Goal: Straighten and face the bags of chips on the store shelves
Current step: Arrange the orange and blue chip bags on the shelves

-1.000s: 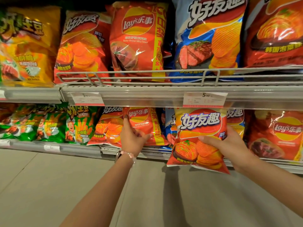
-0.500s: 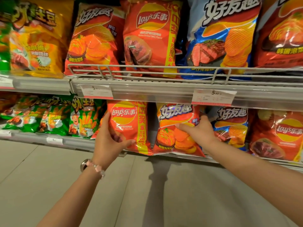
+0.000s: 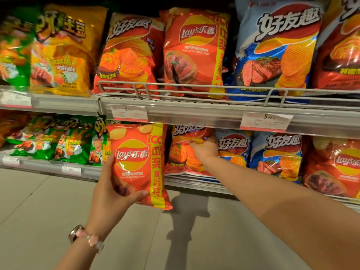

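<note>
Your left hand [image 3: 115, 191] is gripping a red barbecue chip bag [image 3: 138, 164] by its lower left corner, thumb curled over the front, holding it upright and label-out just in front of the lower shelf [image 3: 194, 184]. To its right, your right hand [image 3: 204, 149] is pinching the orange chip bag [image 3: 185, 162] standing on that shelf. Both bags are probably light, puffy and crinkly, so you are best holding seams or corners, gently.

Shop aisle, metal shelves [image 3: 214, 111] stocked with chip bags [image 3: 194, 53], price tags [image 3: 266, 121] on shelf edges
</note>
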